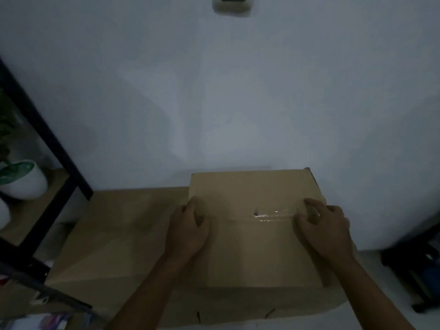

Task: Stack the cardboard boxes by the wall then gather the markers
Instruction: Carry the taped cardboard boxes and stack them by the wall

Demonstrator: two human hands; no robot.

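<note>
- Dim room, seen from above, looking down at two bare hands on boxes by a pale wall (238,91).
- Small cardboard box (257,234) sitting on top of a bigger cardboard box (114,236), both brown, both pushed up near the wall.
- Small box lying toward the right half of the big box, with bare big-box top showing to its left.
- Left hand (188,231) on the left edge of the small box, fingers (198,210) curled over the top edge, thumb side down the box's side.
- Right hand (325,231) on the right edge of the small box, fingers (307,219) bent and pressing on the top.
- Both hands gripping the small box, one on each side, box held between them.
- Strip of clear shiny tape (269,215) running across the top of the small box, between the two hands.
- Small dark mark (256,212) by the tape; too tiny and blurry to read.
- No words or brand to be read on either box.
- Black metal shelf (47,144) on the left, just beside the big box.
- White round pot (26,182) with a green plant on the wooden shelf board.
- Light switch (232,3) high up on the wall, at the top edge.
- Dark stand (414,270) on the right, on the pale floor, a bit apart from the boxes.
- Some blurry papers (40,321) at the bottom left corner, too fuzzy to tell more.
</note>
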